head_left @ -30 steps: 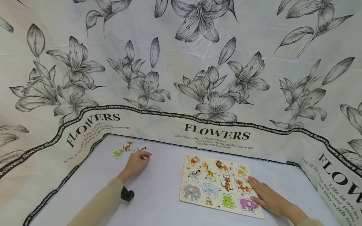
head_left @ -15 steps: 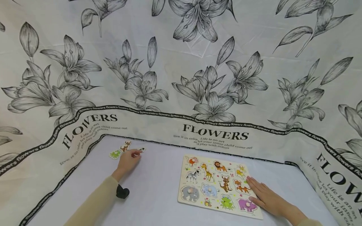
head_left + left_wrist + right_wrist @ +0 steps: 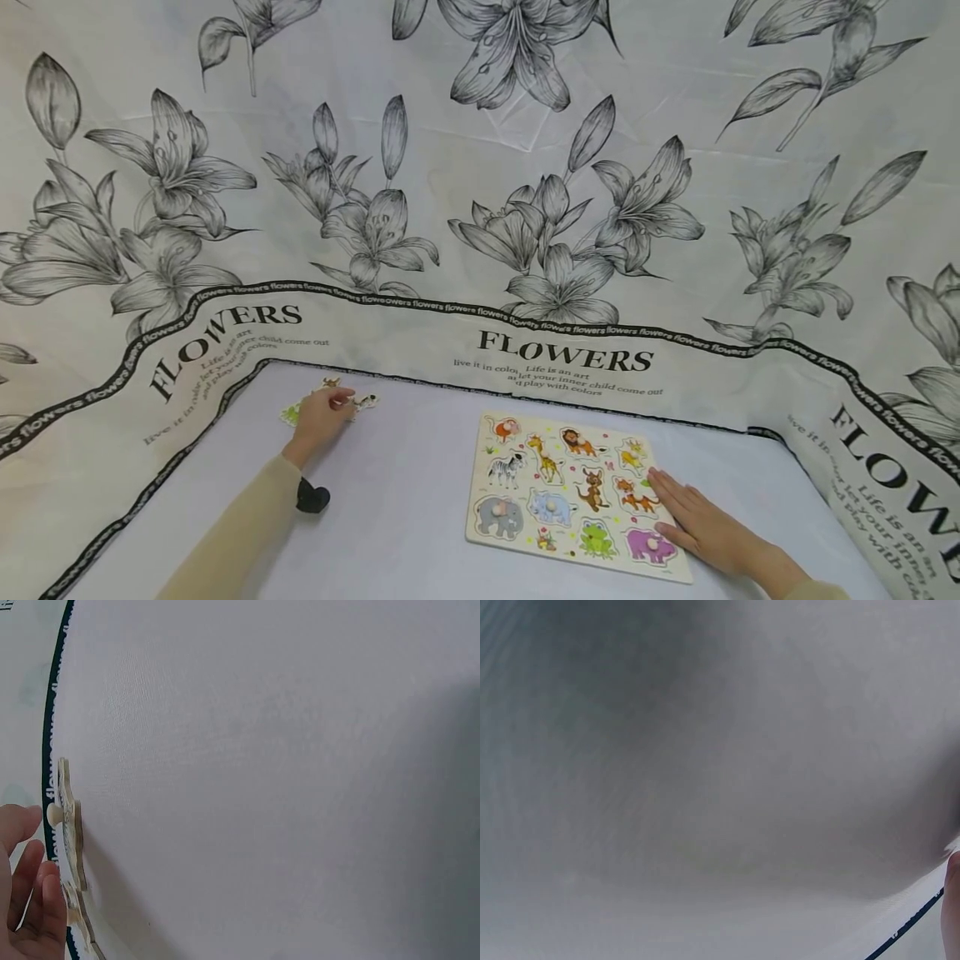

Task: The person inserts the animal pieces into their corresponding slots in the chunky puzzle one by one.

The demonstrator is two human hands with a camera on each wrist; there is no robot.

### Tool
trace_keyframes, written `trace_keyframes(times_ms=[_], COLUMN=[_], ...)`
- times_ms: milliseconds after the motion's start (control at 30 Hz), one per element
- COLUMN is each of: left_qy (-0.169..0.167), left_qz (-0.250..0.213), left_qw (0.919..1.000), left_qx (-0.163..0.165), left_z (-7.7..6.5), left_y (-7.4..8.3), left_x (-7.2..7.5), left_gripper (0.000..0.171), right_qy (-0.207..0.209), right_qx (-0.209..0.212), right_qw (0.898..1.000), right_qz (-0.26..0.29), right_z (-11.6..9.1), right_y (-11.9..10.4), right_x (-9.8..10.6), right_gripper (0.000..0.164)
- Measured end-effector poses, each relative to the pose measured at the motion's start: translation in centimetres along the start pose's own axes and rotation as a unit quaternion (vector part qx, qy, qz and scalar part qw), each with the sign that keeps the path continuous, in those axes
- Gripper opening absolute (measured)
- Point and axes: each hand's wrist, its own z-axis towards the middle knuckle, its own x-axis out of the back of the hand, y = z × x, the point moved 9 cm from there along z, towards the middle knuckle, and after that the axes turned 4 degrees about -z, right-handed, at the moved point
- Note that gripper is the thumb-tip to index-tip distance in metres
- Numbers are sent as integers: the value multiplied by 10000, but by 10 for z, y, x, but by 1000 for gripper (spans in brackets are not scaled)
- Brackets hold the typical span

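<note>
My left hand [image 3: 322,419] hovers over loose animal puzzle pieces at the table's far left, thumb and fingers loosely bent. Partly covered by it are a green frog piece [image 3: 288,414] and a brown kangaroo piece [image 3: 330,382]; a zebra piece [image 3: 367,402] lies just right of the fingers. In the left wrist view, a piece's wooden knob [image 3: 55,814] stands close to the thumb, with a gap between them. My right hand [image 3: 701,521] rests with extended fingers on the right edge of a wooden animal puzzle board [image 3: 517,537].
Several knobbed animals sit in the board, including a grey elephant [image 3: 499,518] and a purple hippo [image 3: 651,546]. Zebra, kangaroo and frog pictures there show no knobs. Flower-printed cloth [image 3: 405,333] rises behind the white tabletop [image 3: 397,500]. A black object [image 3: 312,497] hangs at my left wrist.
My left hand has shifted left, off the zebra piece and over the frog and kangaroo pieces. The right hand stays on the board. The head view has turned slightly.
</note>
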Motion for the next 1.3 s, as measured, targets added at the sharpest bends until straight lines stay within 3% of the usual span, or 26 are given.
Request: trace_keyframes(times_ms=[233,633,867,1300], left_qy=[-187,-166,-281,-586], left_qz=[227,303,82,-222], left_qw=[9995,9992,9989,9976], left_qx=[82,215,354,292], left_z=[6,10,17,20], left_y=[-4,-11,-18,-22], left_x=[-5,-9,-10,-15], left_gripper=[30,29,28,22], right_qy=[40,-48,-40,75], right_qx=[29,-74,-101,56], right_qw=[10000,9999,9999,9999], right_qz=[16,96,91,-111], right_z=[1,3,3,-1], right_y=[-2,-4,-5,-3], right_x=[1,0,1,1], right_gripper=[70,71,71,69])
